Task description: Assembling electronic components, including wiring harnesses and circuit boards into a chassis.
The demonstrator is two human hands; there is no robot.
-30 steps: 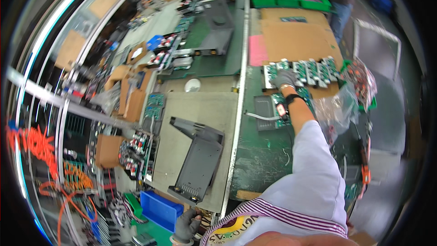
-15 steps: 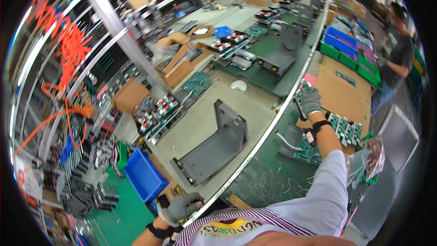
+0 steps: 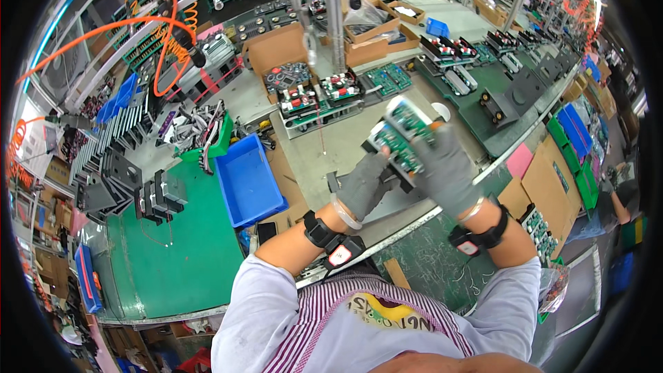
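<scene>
Over the pale bench mat, a green circuit board assembly with white parts is raised and tilted. My right hand, in a grey glove, grips its right side. The fingers of my gloved left hand close on its lower left edge. Under both hands lies a dark grey metal bracket, mostly hidden by them. Past the board, more green circuit boards lie flat on the bench.
Left of my hands stands a blue bin, beside a green mat with grey metal parts. A populated board unit sits behind. Another bracket stands farther right. At the right edge, a person works near green and blue bins.
My right hand has come from the boards on the right to the bench, bringing a circuit board assembly. My left hand has risen from the bench rail to that board. The view has turned left.
</scene>
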